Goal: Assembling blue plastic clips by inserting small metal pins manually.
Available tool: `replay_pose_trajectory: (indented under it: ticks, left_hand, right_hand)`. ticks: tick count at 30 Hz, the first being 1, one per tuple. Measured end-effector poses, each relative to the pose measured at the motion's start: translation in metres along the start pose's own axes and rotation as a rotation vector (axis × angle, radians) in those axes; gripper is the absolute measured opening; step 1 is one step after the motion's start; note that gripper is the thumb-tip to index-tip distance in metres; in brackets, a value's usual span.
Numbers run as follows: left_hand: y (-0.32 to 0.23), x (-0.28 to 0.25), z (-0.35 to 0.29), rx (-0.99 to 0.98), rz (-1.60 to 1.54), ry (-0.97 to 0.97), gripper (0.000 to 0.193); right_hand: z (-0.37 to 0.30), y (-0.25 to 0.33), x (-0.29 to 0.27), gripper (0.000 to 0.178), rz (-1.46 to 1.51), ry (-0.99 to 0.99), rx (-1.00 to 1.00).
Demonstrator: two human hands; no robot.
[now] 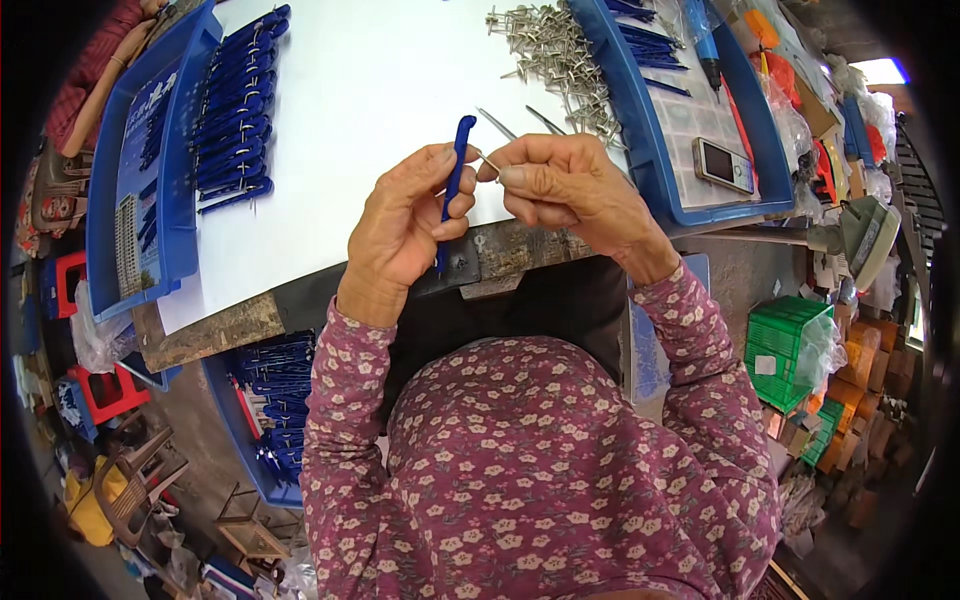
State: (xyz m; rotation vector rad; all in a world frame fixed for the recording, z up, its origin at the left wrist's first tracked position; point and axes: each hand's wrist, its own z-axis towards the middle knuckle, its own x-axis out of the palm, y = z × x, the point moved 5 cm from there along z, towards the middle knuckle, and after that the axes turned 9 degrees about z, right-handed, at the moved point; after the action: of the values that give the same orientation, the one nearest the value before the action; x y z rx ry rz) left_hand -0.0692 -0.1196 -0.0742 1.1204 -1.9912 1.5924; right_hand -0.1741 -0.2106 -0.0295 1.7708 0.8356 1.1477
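Observation:
My left hand (pixel 390 235) grips a slim dark-blue plastic stick (pixel 457 172) upright between thumb and fingers; its rounded, hooked head points away from me. In my right hand (pixel 575 185), thumb and fingers pinch a small metal pin (pixel 487 159). The pin's tip reaches toward the stick's upper part; whether it touches cannot be made out. Both hands are over the near edge of the white-topped table (pixel 390 60). Just beyond my right hand are a thin metal rod (pixel 495 122) and a dark pointed tool (pixel 543 120), partly hidden by the fingers.
Loose metal pins (pixel 560 60) lie heaped at the far right. Blue sticks with metal parts (pixel 235 120) form a row at left. Blue trays (pixel 183 225) flank the table; the right tray (pixel 690 212) holds a phone (pixel 722 165). Another person's arm (pixel 105 90) shows far left.

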Motion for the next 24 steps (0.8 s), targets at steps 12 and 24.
replay_pose_trajectory:
  ticks: [12, 24]
  left_hand:
    - [0.015, 0.007, 0.011, -0.108, -0.211, 0.208, 0.020]
    - [0.010, 0.007, 0.009, -0.045, 0.053, 0.075, 0.017]
  right_hand:
    - [-0.003, -0.008, -0.010, 0.028, 0.086, -0.007, 0.025]
    - [-0.002, -0.016, -0.015, 0.028, 0.100, -0.026, 0.058]
